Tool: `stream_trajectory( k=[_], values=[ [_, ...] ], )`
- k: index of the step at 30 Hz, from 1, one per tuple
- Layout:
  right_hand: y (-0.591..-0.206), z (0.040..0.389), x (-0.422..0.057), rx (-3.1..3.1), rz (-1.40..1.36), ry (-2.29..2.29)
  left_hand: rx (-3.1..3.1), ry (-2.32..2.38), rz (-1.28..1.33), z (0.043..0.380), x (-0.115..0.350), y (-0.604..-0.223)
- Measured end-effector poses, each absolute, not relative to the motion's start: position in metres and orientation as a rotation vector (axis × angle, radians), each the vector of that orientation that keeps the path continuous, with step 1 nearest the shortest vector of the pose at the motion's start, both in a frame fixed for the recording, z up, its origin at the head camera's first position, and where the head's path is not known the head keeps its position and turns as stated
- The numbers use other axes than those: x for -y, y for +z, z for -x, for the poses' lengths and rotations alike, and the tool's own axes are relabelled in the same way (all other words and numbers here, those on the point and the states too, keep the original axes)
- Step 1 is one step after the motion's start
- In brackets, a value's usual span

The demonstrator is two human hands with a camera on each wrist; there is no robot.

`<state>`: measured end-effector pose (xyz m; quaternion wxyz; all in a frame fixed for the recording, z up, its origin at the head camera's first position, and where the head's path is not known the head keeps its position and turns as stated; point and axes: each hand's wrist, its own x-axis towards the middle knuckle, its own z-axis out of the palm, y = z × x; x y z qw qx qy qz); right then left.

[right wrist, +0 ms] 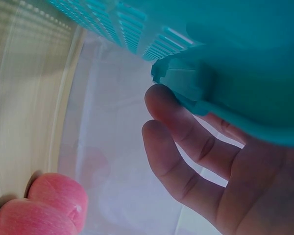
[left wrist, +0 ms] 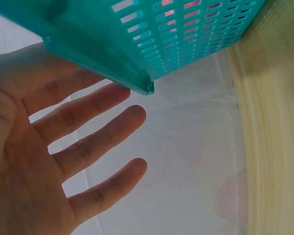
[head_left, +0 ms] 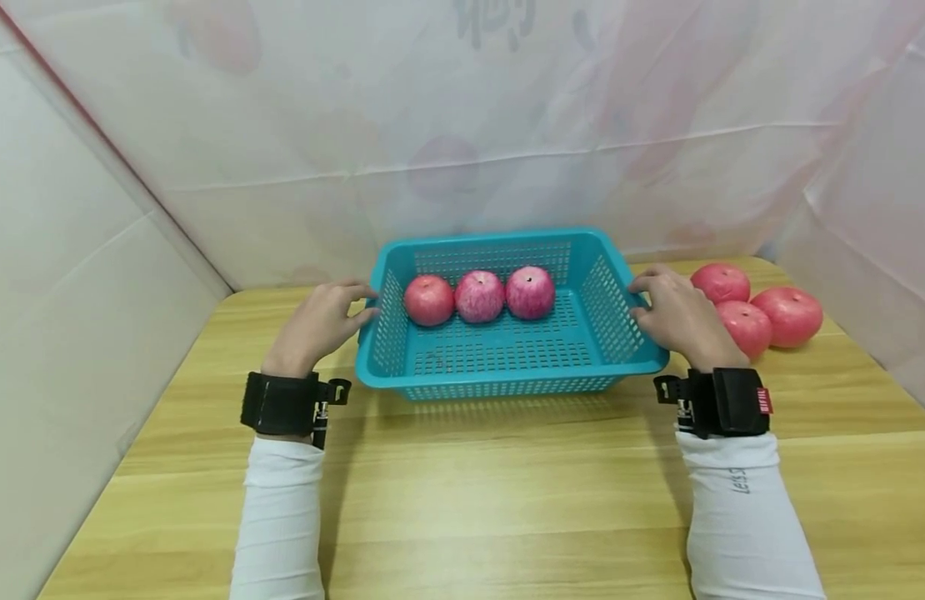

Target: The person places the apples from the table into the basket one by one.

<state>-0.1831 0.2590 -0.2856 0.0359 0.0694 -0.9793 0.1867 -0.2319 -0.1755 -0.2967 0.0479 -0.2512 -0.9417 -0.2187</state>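
Observation:
A blue-green plastic basket (head_left: pixel 492 377) with slotted sides stands before me in the head view. Inside it, side by side, are a red apple (head_left: pixel 429 301), a streaked pink apple (head_left: pixel 480 297) and a darker pink apple (head_left: pixel 530 292). My left hand (head_left: pixel 322 323) holds the rim at the left end between thumb and forefinger. Its other fingers (left wrist: pixel 105 139) extend loosely below the rim in the left wrist view. At the opposite end my right hand (head_left: pixel 680 315) grips the rim, fingertips (right wrist: pixel 161 100) bent up under its edge.
Three more apples (head_left: pixel 788 317) lie grouped on the wooden table (head_left: pixel 462 500), just beyond my right hand. A printed white cloth (head_left: pixel 282 125) hangs behind the table, with pale sheeting (head_left: pixel 65 250) at the left side.

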Motion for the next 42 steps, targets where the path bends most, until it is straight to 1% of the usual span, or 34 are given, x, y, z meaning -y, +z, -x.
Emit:
stream_trajectory(
  k=[7,14,30,42],
  values=[
    [-0.2877,0.182,-0.2588,3.016,-0.184,0.593,2.885,-0.672,0.744,0.2318,0.1756,-0.298],
    [-0.29,0.1807,-0.2593,3.008,-0.207,0.593,2.839,-0.744,0.801,0.2331,0.1724,-0.3006],
    [-0.2938,0.1802,-0.26,2.994,-0.216,0.583,2.794,-0.762,0.836,0.2343,0.17,-0.3013],
    [-0.2893,0.1831,-0.2586,2.964,-0.235,0.548,2.776,-0.795,0.829,0.2349,0.1716,-0.2986]
  ],
)
